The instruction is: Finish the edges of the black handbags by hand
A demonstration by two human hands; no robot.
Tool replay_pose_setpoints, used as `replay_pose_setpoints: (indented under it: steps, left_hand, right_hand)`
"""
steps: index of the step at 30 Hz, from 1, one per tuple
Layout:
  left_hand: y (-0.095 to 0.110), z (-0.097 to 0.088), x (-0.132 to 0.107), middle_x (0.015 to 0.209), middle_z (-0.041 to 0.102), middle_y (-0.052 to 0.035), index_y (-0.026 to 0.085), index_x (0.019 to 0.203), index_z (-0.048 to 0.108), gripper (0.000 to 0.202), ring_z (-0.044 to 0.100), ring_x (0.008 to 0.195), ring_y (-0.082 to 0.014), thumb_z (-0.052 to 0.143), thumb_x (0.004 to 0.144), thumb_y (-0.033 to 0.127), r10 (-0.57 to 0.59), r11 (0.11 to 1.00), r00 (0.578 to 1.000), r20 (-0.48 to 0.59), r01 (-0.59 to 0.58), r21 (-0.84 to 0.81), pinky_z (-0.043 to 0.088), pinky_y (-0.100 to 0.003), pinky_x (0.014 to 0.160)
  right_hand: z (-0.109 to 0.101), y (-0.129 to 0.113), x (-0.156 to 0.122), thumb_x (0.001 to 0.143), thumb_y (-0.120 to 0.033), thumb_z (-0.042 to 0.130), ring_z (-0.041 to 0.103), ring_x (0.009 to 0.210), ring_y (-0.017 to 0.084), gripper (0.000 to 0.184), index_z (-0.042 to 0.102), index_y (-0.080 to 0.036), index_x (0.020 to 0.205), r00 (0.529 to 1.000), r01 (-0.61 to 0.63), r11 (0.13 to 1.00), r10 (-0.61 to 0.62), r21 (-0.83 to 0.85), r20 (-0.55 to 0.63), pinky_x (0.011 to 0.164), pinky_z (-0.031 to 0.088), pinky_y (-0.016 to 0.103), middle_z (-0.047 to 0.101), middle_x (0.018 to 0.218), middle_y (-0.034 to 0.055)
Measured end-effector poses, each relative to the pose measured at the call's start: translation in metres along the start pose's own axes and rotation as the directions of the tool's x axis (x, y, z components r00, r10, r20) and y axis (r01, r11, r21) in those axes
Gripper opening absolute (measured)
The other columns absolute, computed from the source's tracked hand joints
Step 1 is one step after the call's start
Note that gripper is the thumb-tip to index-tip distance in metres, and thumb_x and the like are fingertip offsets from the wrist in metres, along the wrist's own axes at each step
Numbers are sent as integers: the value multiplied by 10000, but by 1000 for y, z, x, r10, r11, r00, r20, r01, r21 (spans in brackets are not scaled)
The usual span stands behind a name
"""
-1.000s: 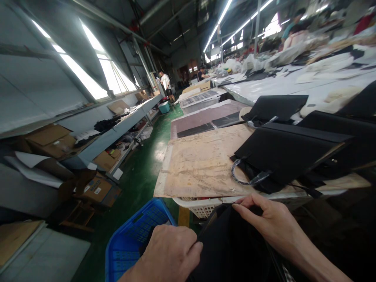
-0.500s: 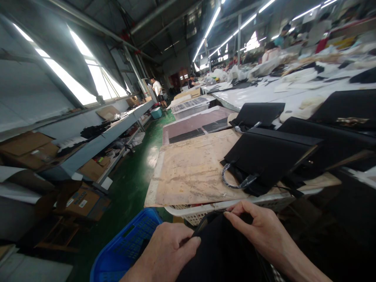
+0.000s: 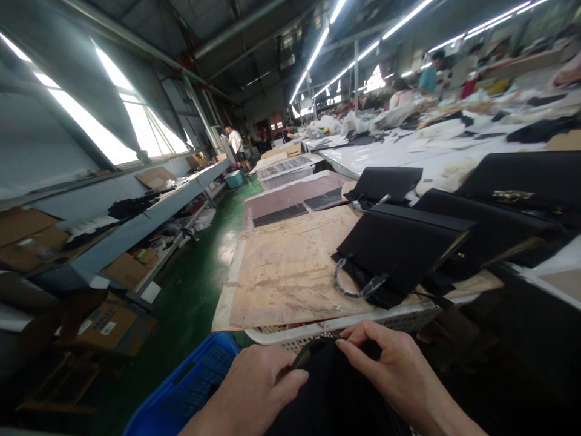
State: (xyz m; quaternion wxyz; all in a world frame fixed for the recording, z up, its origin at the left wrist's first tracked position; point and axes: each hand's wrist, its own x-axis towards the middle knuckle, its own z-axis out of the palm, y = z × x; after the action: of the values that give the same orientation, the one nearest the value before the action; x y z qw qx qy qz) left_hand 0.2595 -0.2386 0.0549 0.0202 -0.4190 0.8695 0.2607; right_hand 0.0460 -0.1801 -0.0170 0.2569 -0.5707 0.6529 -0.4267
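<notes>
Low in front of me is a black cloth piece (image 3: 329,393), its upper rim raised between both hands; its full shape is hidden. My left hand (image 3: 258,384) is closed at the left of that rim, thumb and fingers pinching the edge. At the top of the same rim, the thumb and forefinger of my right hand (image 3: 393,363) pinch the cloth. Just beyond, a black handbag (image 3: 403,248) lies on a worn tan board (image 3: 272,272); its looped handle is wrapped in clear plastic.
A blue plastic basket (image 3: 181,381) stands below left, and a white crate (image 3: 295,334) supports the board. More black handbags (image 3: 494,224) lie to the right. A green aisle (image 3: 222,236) runs past a long shelf bench (image 3: 149,218); other people work farther off.
The view has shifted a little, so the table and bags appear farther left and slightly lower. Both hands keep their hold on the black cloth, with little change in their grip.
</notes>
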Motion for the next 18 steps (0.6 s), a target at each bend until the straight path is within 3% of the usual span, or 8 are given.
replay_pose_setpoints:
  steps: [7, 18]
  left_hand:
    - [3, 0, 17, 627, 456, 60, 176, 626, 479, 287, 473, 644, -114, 490, 908, 231, 55, 979, 998, -26, -59, -198, 281, -236, 593]
    - [-2, 5, 17, 660, 561, 31, 177, 638, 488, 288, 522, 640, -124, 439, 921, 194, 89, 993, 996, -15, -90, -71, 320, -233, 599]
  right_hand:
    - [-2, 1, -1, 883, -390, 594, 699, 736, 196, 251, 616, -239, 683, 1000, -2, 999, 2, 35, 7, 675, 494, 285, 753, 798, -12]
    - [0, 4, 4, 874, -401, 599, 699, 714, 207, 249, 646, -245, 685, 1000, 13, 1000, -13, -11, -3, 659, 510, 288, 759, 774, -2]
